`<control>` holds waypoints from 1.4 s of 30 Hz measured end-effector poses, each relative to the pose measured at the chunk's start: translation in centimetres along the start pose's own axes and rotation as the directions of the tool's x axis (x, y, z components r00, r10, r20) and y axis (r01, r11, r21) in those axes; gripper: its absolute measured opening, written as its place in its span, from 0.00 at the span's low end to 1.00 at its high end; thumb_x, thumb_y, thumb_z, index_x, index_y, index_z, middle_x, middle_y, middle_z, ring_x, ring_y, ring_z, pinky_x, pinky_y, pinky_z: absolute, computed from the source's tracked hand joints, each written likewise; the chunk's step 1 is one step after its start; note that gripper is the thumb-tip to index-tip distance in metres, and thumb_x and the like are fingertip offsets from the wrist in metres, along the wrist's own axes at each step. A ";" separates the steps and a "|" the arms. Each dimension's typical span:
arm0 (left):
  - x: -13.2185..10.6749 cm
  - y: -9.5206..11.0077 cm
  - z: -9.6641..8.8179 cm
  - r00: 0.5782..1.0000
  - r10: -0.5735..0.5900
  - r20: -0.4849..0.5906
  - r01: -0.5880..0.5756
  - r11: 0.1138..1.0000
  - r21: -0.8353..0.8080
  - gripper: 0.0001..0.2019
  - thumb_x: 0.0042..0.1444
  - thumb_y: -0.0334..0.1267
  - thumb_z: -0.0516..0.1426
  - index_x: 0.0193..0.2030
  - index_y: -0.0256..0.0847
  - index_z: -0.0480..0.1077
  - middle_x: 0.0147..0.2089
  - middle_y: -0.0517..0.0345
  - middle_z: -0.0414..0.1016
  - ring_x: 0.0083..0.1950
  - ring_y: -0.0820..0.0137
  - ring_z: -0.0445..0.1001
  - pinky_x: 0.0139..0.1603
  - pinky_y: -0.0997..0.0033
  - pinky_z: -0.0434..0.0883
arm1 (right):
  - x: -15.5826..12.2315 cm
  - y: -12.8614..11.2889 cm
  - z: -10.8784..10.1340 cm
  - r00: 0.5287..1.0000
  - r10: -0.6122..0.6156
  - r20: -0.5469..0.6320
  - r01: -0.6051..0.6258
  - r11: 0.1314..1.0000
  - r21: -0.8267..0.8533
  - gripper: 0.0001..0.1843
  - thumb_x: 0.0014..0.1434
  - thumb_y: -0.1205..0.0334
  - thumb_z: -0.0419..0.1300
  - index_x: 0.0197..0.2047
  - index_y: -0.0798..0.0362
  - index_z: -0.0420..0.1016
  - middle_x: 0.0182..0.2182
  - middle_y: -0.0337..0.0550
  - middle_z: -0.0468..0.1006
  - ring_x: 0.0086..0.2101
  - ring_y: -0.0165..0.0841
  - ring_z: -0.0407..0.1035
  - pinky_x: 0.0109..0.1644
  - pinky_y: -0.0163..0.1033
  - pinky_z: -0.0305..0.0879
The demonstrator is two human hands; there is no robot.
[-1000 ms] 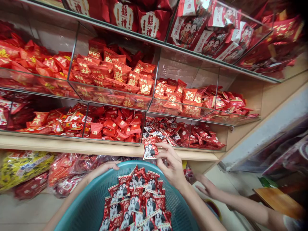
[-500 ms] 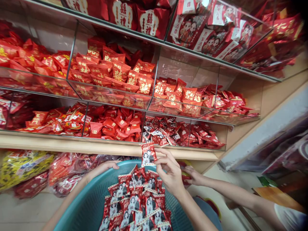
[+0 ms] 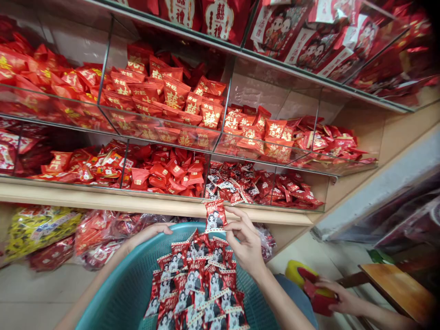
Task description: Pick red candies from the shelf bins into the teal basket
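1. The right hand's (image 3: 248,243) grip is closed on the right edge of a glossy red, pillow-shaped packet (image 3: 215,216); pinch lightly to avoid crushing it.
2. The packet is upright at the far rim of the teal perforated plastic basket (image 3: 129,286).
3. The left hand (image 3: 151,232) rests at the rim, grip closure unclear; steady the basket here.

The right-hand grip (image 3: 245,245) pinched a red packet (image 3: 215,214) printed with a couple, upright at the far rim of a teal basket (image 3: 118,293), while the left-hand grip (image 3: 154,233) held that rim farther left. Similar packets (image 3: 195,279) overlapped inside. Behind, red-wrapped pieces (image 3: 173,94) filled clear-fronted shelf compartments above a pale wooden ledge (image 3: 68,196); below sat a yellow bag (image 3: 39,233). To the right, another person's hand (image 3: 338,299) touched a blurred red object (image 3: 318,300).
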State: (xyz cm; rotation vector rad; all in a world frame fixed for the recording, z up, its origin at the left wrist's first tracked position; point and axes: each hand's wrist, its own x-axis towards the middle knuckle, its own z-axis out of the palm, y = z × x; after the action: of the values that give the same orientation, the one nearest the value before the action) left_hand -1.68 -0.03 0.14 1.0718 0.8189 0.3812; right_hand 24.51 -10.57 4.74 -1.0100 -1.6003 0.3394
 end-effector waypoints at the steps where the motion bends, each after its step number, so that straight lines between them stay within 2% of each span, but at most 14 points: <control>1: 0.0 0.0 0.0 1.000 -0.010 -0.009 0.010 1.000 -0.008 0.25 0.43 0.37 0.57 0.51 0.36 0.69 0.41 0.57 0.77 0.43 0.64 0.72 0.43 0.72 0.67 | 0.0 0.0 0.0 1.000 -0.001 0.001 0.001 1.000 -0.007 0.09 0.55 0.72 0.54 0.33 0.49 0.72 0.54 0.50 0.64 0.39 0.34 0.70 0.38 0.42 0.68; 5: -0.3 0.3 0.3 0.999 -0.035 -0.013 0.034 0.999 -0.038 0.27 0.45 0.35 0.56 0.55 0.34 0.65 0.39 0.58 0.77 0.40 0.67 0.72 0.42 0.73 0.66 | -0.1 0.2 -0.1 1.000 -0.012 0.003 0.012 1.000 -0.001 0.10 0.55 0.73 0.54 0.34 0.49 0.72 0.55 0.49 0.64 0.40 0.34 0.70 0.39 0.41 0.68; 9: -0.8 0.4 0.4 1.000 0.002 0.029 -0.001 1.000 -0.019 0.24 0.48 0.36 0.54 0.55 0.35 0.66 0.42 0.56 0.77 0.41 0.65 0.72 0.40 0.73 0.67 | -0.1 0.1 -0.2 1.000 -0.015 0.026 0.015 1.000 0.004 0.10 0.55 0.73 0.54 0.35 0.49 0.72 0.55 0.48 0.64 0.39 0.33 0.70 0.41 0.42 0.68; 12: -0.9 0.4 0.3 1.000 0.005 0.018 -0.005 1.000 0.002 0.24 0.48 0.36 0.54 0.54 0.36 0.67 0.43 0.56 0.77 0.42 0.65 0.72 0.41 0.73 0.67 | -0.5 -0.1 -0.4 0.997 0.024 0.072 -0.025 1.000 0.013 0.10 0.55 0.72 0.54 0.36 0.49 0.72 0.54 0.49 0.63 0.44 0.35 0.69 0.42 0.41 0.69; 15: -0.5 0.3 0.2 0.999 -0.025 -0.022 0.025 1.000 -0.019 0.27 0.47 0.35 0.54 0.56 0.35 0.64 0.40 0.58 0.77 0.40 0.66 0.73 0.41 0.74 0.67 | -1.5 -0.2 -0.7 0.983 0.103 0.154 -0.107 0.994 0.019 0.09 0.56 0.70 0.54 0.37 0.49 0.71 0.54 0.49 0.62 0.46 0.35 0.67 0.40 0.38 0.69; 18: -0.2 0.1 0.0 0.999 -0.037 -0.036 0.036 0.999 -0.028 0.30 0.46 0.35 0.54 0.59 0.33 0.60 0.39 0.59 0.78 0.39 0.66 0.74 0.39 0.74 0.67 | -2.9 0.4 -0.9 0.947 0.201 0.251 -0.197 0.980 -0.043 0.08 0.57 0.70 0.52 0.35 0.49 0.70 0.52 0.48 0.64 0.34 0.29 0.69 0.34 0.35 0.68; 20: -0.1 0.0 0.0 0.999 -0.035 -0.033 0.034 0.999 -0.028 0.31 0.47 0.35 0.54 0.60 0.32 0.59 0.40 0.58 0.78 0.40 0.66 0.74 0.39 0.74 0.67 | -3.8 1.1 -0.7 0.924 0.254 0.285 -0.234 0.967 -0.101 0.08 0.56 0.70 0.51 0.34 0.50 0.68 0.49 0.46 0.66 0.25 0.25 0.65 0.30 0.34 0.66; 22: -0.3 0.1 0.0 0.999 -0.029 -0.026 0.028 0.999 -0.026 0.31 0.47 0.34 0.54 0.61 0.32 0.58 0.40 0.58 0.78 0.40 0.67 0.74 0.40 0.74 0.67 | -4.4 1.7 -0.4 0.908 0.284 0.308 -0.249 0.957 -0.149 0.08 0.55 0.72 0.51 0.33 0.50 0.67 0.48 0.46 0.67 0.24 0.24 0.64 0.29 0.34 0.64; 25: -0.8 0.3 0.1 1.000 0.002 0.004 -0.002 1.000 -0.012 0.31 0.48 0.34 0.54 0.62 0.34 0.57 0.41 0.59 0.78 0.39 0.68 0.74 0.40 0.75 0.67 | -4.7 2.1 0.5 0.887 0.298 0.354 -0.240 0.950 -0.198 0.09 0.55 0.73 0.50 0.34 0.51 0.67 0.47 0.45 0.67 0.29 0.27 0.67 0.33 0.35 0.65; 28: -1.2 0.5 0.0 0.999 0.016 0.039 -0.016 1.000 -0.016 0.32 0.48 0.34 0.53 0.62 0.34 0.56 0.41 0.60 0.78 0.39 0.67 0.74 0.41 0.75 0.67 | -4.5 1.7 1.0 0.851 0.295 0.434 -0.195 0.946 -0.260 0.13 0.54 0.76 0.49 0.36 0.50 0.67 0.49 0.44 0.67 0.37 0.30 0.69 0.42 0.37 0.66; 32: -1.5 0.1 -0.6 1.000 -0.019 0.014 0.020 0.996 -0.090 0.34 0.48 0.34 0.54 0.64 0.35 0.53 0.41 0.59 0.78 0.41 0.65 0.74 0.42 0.72 0.67 | -4.3 0.8 1.0 0.799 0.292 0.526 -0.125 0.936 -0.330 0.22 0.50 0.79 0.48 0.44 0.48 0.68 0.56 0.43 0.62 0.52 0.33 0.62 0.53 0.40 0.61; 34: -1.7 -0.2 -1.0 0.999 -0.027 0.021 0.029 0.992 -0.125 0.34 0.48 0.35 0.54 0.64 0.36 0.53 0.42 0.58 0.78 0.41 0.64 0.74 0.43 0.71 0.67 | -4.2 0.5 0.8 0.799 0.276 0.534 -0.105 0.939 -0.329 0.25 0.49 0.79 0.47 0.47 0.47 0.67 0.58 0.43 0.60 0.52 0.32 0.62 0.54 0.40 0.61; 38: -2.4 -0.8 -2.1 0.998 -0.005 0.066 0.015 0.989 -0.145 0.31 0.49 0.37 0.54 0.62 0.39 0.56 0.44 0.57 0.77 0.41 0.63 0.74 0.46 0.68 0.67 | -3.9 -0.1 0.4 0.839 0.257 0.479 -0.108 0.943 -0.316 0.24 0.53 0.78 0.46 0.49 0.48 0.66 0.55 0.45 0.62 0.42 0.29 0.68 0.50 0.39 0.64; 42: -3.3 -1.0 -3.1 1.000 -0.008 0.029 0.012 0.991 -0.131 0.31 0.48 0.38 0.55 0.61 0.38 0.58 0.44 0.56 0.77 0.42 0.63 0.74 0.46 0.68 0.67 | -3.6 -0.9 -0.3 0.893 0.232 0.386 -0.098 0.936 -0.337 0.19 0.57 0.73 0.47 0.48 0.50 0.68 0.49 0.46 0.68 0.47 0.33 0.66 0.52 0.41 0.63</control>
State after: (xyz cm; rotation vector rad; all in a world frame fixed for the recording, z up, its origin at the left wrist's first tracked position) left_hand -6.26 -0.68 -0.08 0.9482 0.7634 0.4052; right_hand 24.31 -13.86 3.05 -1.3924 -2.0053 0.4568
